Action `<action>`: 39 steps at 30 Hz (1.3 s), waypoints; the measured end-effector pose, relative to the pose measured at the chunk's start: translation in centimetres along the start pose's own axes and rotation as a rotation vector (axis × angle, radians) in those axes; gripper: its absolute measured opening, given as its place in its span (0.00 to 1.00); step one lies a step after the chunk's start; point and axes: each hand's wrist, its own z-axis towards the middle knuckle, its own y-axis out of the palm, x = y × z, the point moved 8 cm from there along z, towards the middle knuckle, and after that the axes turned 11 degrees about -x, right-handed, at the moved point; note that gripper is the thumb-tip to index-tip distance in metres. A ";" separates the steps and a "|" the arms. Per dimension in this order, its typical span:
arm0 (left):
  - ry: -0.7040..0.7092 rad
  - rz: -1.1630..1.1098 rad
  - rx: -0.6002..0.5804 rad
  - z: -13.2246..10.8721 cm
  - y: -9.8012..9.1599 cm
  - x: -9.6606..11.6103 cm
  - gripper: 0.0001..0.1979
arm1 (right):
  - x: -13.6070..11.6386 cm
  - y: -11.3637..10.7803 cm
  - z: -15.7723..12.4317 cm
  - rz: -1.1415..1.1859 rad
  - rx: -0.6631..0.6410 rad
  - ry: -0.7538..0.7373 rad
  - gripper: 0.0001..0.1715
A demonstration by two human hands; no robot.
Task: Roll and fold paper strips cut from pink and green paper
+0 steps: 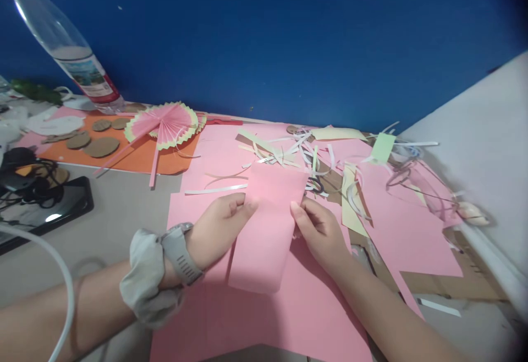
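Note:
A pink paper strip (268, 230), long and rectangular, is held up in front of me by its two long sides. My left hand (225, 219) pinches its left side with the thumb on top. My right hand (315, 224) grips the opposite side, thumb in front and curled fingers partly hidden behind. Under the strip lie larger pink paper sheets (231, 329). A watch (181, 254) and a pale scrunchie (144, 277) are on my left wrist. Just past the strip's far end is a heap of thin paper offcuts (284, 155).
A pink folded-paper fan (169, 122) and cardboard discs (97, 146) rest on orange paper (152, 158). Behind them stands a plastic bottle (78, 59). A phone (53, 208) with cables lies left. Glasses (424, 186) sit right, near cut pink paper (412, 230). A blue wall (264, 37) rises behind.

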 end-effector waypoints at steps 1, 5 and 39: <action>0.003 -0.010 0.017 0.2 0.2 0.1 0.18 | 0.0 -0.2 -0.1 0.013 0.021 -0.007 0.23; 0.006 -0.055 0.063 1.0 1.2 -0.3 0.18 | 0.0 -1.1 -0.2 0.027 0.089 -0.013 0.22; 0.112 -0.157 0.080 1.1 1.6 -0.8 0.17 | -0.1 -1.0 0.1 0.021 0.045 -0.003 0.21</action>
